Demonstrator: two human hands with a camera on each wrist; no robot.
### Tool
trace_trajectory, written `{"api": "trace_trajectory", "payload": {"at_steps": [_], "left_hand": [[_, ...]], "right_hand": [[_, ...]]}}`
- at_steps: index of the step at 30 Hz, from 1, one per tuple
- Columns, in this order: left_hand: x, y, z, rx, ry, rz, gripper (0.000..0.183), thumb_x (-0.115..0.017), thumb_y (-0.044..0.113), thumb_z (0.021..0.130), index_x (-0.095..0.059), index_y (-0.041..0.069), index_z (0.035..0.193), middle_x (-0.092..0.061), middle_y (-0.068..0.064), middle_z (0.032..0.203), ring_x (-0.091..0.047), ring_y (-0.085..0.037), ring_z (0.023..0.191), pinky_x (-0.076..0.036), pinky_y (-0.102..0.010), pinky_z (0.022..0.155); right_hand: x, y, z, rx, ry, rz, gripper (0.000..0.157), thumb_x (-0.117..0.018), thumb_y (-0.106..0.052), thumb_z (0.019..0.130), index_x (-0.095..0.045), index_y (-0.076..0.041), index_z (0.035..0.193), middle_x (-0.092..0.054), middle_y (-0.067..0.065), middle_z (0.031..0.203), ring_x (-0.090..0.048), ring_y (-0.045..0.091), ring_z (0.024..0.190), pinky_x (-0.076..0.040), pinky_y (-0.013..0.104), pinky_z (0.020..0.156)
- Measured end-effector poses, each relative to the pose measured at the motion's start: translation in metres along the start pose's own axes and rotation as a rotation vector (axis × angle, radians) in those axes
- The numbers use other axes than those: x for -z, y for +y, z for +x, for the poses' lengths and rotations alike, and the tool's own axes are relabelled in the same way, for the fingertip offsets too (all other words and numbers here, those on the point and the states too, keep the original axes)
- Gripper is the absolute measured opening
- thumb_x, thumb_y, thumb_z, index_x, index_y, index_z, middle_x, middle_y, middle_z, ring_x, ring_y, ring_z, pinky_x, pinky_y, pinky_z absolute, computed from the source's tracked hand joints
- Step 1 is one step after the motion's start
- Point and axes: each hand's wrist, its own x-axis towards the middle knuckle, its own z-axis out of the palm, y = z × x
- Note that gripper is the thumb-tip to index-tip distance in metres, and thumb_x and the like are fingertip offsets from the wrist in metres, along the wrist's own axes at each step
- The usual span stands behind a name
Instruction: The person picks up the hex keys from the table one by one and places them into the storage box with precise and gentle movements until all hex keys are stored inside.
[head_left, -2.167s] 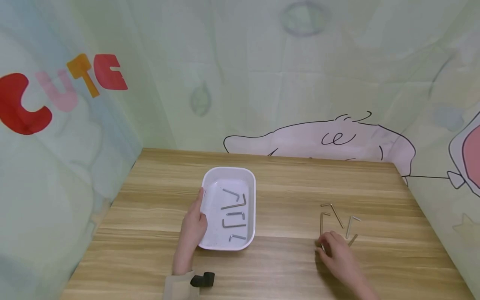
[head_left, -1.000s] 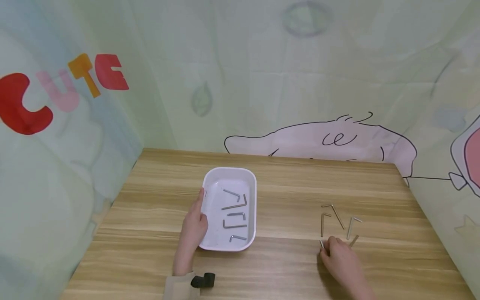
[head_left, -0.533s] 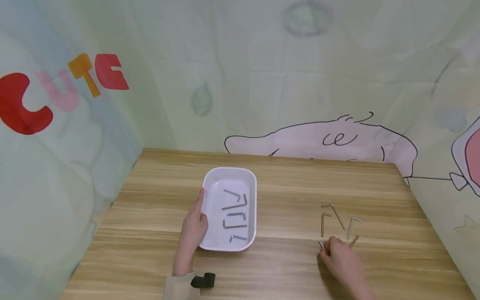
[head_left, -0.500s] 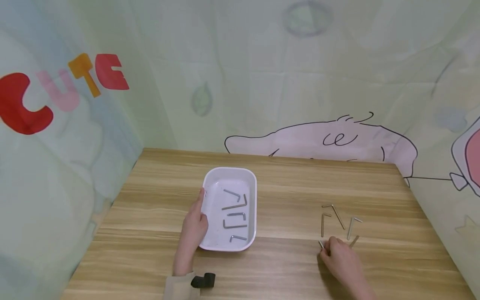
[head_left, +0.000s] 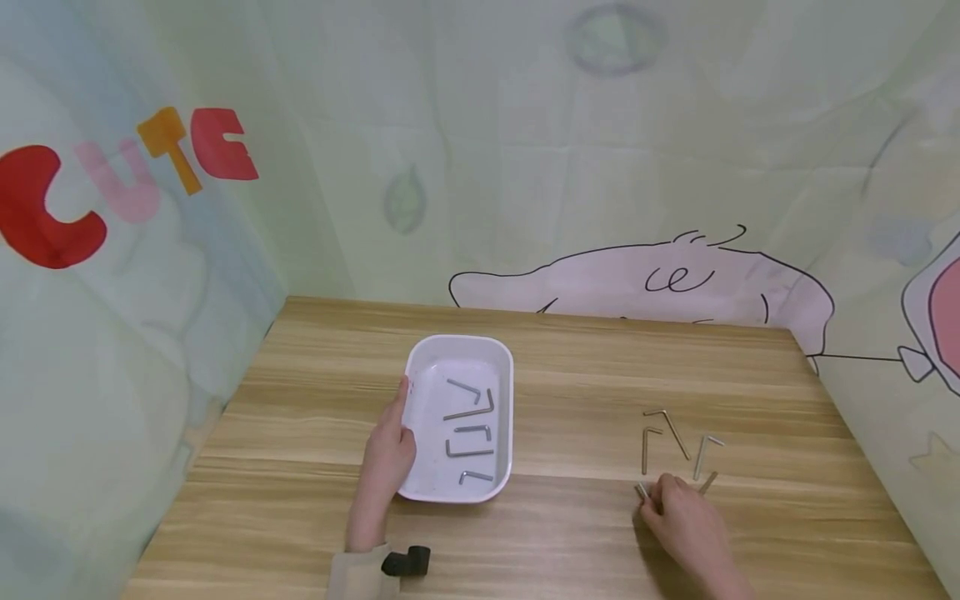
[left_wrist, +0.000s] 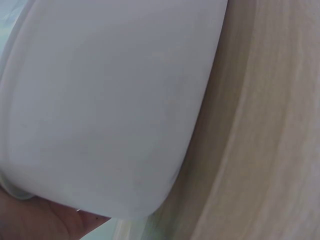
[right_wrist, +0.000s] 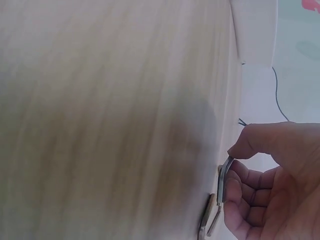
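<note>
My left hand (head_left: pixel 389 450) grips the left wall of a white tray (head_left: pixel 511 417), with its thumb at the rim. In the left wrist view the tray's outer wall (left_wrist: pixel 110 100) fills much of the picture, and part of the hand (left_wrist: pixel 50 220) shows below it. Inside the tray lie several L-shaped hex keys (head_left: pixel 468 413). Over at the right, my right hand (head_left: pixel 686 521) pinches a silver hex key (right_wrist: pixel 223 180) between thumb and fingers, close to the tabletop. Its short end sticks out at the fingertips in the head view; the hand hides the rest.
Beyond the right hand, loose hex keys (head_left: pixel 676 435) lie on the wooden table (head_left: pixel 577 533). One more key (head_left: pixel 708 482) is partly hidden by that hand. A printed curtain (head_left: pixel 337 167) stands along the table's back and sides.
My right hand has shifted slightly right and toward me, uncovering the lower end of a hex key on the table. The pinched key's tip has come into view. The left hand and tray stay put.
</note>
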Motion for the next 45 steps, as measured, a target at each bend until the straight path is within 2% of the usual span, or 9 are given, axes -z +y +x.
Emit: {"api": "trace_trajectory", "payload": {"at_steps": [14, 20, 32, 45], "left_hand": [[0.000, 0.003, 0.000, 0.011, -0.019, -0.022, 0.066, -0.037, -0.003, 0.094, -0.018, 0.014, 0.155, -0.026, -0.019, 0.157, -0.028, -0.038, 0.144, -0.028, -0.052, 0.117], [-0.001, 0.002, 0.000, 0.017, -0.009, -0.015, 0.066, -0.037, -0.003, 0.094, -0.018, 0.014, 0.155, -0.028, -0.020, 0.157, -0.030, -0.039, 0.143, -0.029, -0.053, 0.116], [-0.001, -0.001, 0.001, 0.046, -0.035, -0.017, 0.066, -0.036, -0.001, 0.095, -0.015, 0.017, 0.155, -0.026, -0.017, 0.158, -0.027, -0.037, 0.144, -0.026, -0.051, 0.118], [-0.001, -0.003, 0.002, 0.032, -0.034, -0.014, 0.066, -0.034, -0.002, 0.095, -0.014, 0.016, 0.155, -0.026, -0.019, 0.157, -0.028, -0.039, 0.143, -0.027, -0.052, 0.117]], "right_hand": [[0.010, -0.012, 0.002, 0.062, 0.062, 0.003, 0.013, -0.068, -0.012, 0.077, -0.055, -0.012, 0.073, -0.053, -0.004, 0.067, -0.042, 0.008, 0.055, -0.033, 0.020, 0.045], [0.019, -0.017, 0.002, 0.083, 0.055, 0.024, 0.013, -0.068, -0.012, 0.076, -0.056, -0.012, 0.074, -0.053, -0.004, 0.067, -0.042, 0.007, 0.057, -0.034, 0.017, 0.047], [0.035, -0.032, 0.005, 0.101, 0.053, 0.067, 0.009, -0.065, -0.011, 0.077, -0.056, -0.013, 0.075, -0.051, -0.005, 0.068, -0.041, 0.007, 0.057, -0.034, 0.018, 0.046], [0.050, -0.056, 0.007, 0.160, 0.056, 0.121, 0.011, -0.067, -0.009, 0.077, -0.059, -0.015, 0.075, -0.054, -0.007, 0.064, -0.042, 0.003, 0.054, -0.036, 0.016, 0.046]]}}
